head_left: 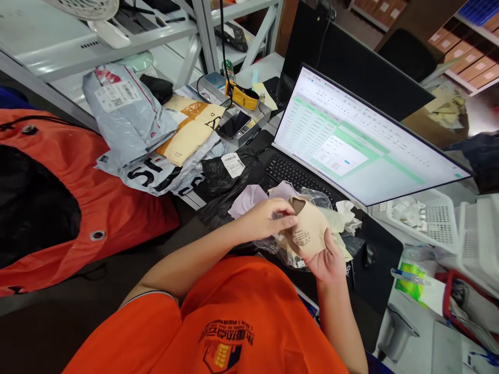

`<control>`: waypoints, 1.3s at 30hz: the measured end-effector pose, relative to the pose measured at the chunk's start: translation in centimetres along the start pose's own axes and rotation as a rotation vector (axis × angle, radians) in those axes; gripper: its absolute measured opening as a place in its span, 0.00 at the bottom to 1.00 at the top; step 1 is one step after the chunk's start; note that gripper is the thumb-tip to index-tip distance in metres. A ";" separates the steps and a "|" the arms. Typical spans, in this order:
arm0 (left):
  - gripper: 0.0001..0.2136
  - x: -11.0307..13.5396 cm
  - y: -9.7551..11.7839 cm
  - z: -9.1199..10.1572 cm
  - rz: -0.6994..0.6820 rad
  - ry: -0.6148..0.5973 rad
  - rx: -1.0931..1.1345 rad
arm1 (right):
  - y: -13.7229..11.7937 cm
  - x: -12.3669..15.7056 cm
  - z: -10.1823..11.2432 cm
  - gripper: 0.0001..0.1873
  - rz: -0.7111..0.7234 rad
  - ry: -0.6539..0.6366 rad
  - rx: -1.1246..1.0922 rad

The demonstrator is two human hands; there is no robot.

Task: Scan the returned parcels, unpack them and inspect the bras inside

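Observation:
Both hands are on a beige piece of cloth, apparently a garment, with small dark print on its face. My left hand has thumb and fingers closed at its left edge. From below and the right, my right hand grips it, the thumb along its side. Under and around it lie lilac cloth, clear plastic wrapping and a crumpled black plastic bag with a white label. Part of the cloth behind my left fingers is hidden.
A large monitor and black keyboard stand beyond my hands. Mailing parcels are piled at left, near an orange sack. A phone rests on a box. Right: mouse, white basket, barcode scanner.

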State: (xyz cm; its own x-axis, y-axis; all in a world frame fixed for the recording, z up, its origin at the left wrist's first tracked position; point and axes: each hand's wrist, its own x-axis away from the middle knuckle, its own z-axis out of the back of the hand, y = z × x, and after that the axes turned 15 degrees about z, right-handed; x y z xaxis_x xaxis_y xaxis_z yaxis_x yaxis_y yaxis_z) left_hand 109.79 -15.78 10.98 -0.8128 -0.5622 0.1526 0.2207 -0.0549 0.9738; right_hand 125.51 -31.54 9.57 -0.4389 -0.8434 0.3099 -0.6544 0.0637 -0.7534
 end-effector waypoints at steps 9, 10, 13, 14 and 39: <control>0.25 0.4 -1.1 -2.4 0.214 -0.203 0.219 | 0.9 0.9 0.4 0.29 0.008 0.036 0.028; 0.25 0.5 -1.0 -2.5 0.214 -0.201 0.216 | 1.0 1.0 0.4 0.29 0.014 0.043 0.023; 0.24 0.5 -0.8 -2.6 0.206 -0.195 0.181 | 1.0 1.1 0.5 0.28 0.031 0.071 0.008; 0.23 0.5 -0.9 -2.6 0.196 -0.175 0.169 | 0.9 1.2 0.6 0.27 0.053 0.098 0.010; 0.23 1.8 -13.7 1.0 0.709 0.495 -0.955 | 5.7 1.5 16.7 0.25 0.291 0.549 0.383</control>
State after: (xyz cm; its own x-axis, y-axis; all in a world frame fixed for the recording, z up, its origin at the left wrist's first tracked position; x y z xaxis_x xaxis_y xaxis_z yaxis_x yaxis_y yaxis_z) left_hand 104.82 -15.22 -1.90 -0.1195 -0.9447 0.3054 0.9832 -0.0699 0.1687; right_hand 131.36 -41.32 -3.93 -0.8736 -0.4255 0.2362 -0.2469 -0.0307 -0.9686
